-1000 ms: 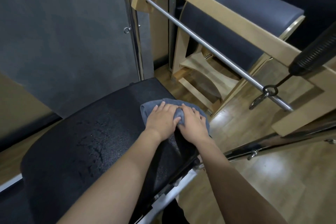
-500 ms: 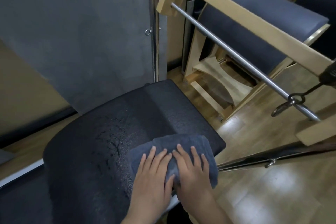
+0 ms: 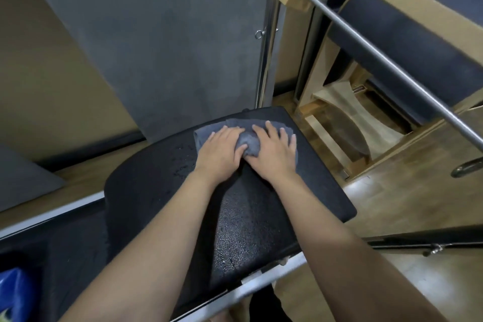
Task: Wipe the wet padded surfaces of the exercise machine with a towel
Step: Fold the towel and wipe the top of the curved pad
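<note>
A black padded surface (image 3: 308, 185) of the exercise machine fills the middle of the view, with water drops left of the towel and near its front edge. A grey towel (image 3: 249, 142) lies bunched near the pad's far edge. My left hand (image 3: 220, 150) presses flat on the towel's left part. My right hand (image 3: 274, 150) presses on its right part, fingers spread. Both forearms reach across the pad from the bottom of the view.
A metal rail (image 3: 261, 283) runs along the pad's near edge. A chrome upright pole (image 3: 268, 42) stands behind the pad. A wooden frame with a steel bar (image 3: 392, 66) and a dark padded barrel (image 3: 407, 34) stands at right. Wooden floor lies at right.
Both hands pushed the towel from the pad's near edge to its far edge. The towel is more bunched between the hands now.
</note>
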{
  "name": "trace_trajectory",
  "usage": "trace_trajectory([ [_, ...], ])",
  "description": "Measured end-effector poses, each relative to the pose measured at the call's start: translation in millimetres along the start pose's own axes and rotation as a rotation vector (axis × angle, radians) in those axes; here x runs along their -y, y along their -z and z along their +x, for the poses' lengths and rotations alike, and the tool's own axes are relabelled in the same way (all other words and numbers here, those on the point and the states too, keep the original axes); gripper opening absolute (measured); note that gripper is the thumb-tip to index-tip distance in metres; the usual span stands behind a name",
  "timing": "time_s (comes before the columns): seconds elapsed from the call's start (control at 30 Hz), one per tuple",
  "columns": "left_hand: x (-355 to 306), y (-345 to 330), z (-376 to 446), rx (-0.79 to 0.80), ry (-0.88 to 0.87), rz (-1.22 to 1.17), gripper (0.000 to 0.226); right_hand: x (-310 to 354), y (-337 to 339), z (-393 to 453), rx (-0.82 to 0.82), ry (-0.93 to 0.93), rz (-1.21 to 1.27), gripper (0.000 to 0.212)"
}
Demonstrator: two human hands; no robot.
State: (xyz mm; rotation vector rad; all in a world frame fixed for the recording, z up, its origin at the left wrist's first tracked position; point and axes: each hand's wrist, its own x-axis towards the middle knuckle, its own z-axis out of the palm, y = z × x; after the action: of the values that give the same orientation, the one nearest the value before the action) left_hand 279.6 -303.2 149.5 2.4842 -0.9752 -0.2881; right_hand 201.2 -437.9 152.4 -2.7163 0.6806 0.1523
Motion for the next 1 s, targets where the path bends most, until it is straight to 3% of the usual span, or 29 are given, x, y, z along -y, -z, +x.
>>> trace_trajectory([
  [0.13,-5,5,-12,0.006,0.029,-0.018,0.046,2,-3,-7,0.046,-0.007,-0.013,0.075],
  [0.33,-20,-13,-107,-0.102,0.065,-0.039,0.048,2,-14,-84,0.013,0.128,-0.147,0.072],
  [0.5,-25,-28,-157,-0.102,0.083,-0.029,0.049,4,-34,-129,-0.013,0.14,-0.238,0.074],
  [0.8,18,2,-55,-0.171,0.161,-0.071,0.048,46,-12,-18,0.012,0.135,-0.138,0.066],
  [1.0,36,28,-5,-0.103,0.256,-0.077,0.045,64,-5,36,0.064,0.178,-0.072,0.065],
])
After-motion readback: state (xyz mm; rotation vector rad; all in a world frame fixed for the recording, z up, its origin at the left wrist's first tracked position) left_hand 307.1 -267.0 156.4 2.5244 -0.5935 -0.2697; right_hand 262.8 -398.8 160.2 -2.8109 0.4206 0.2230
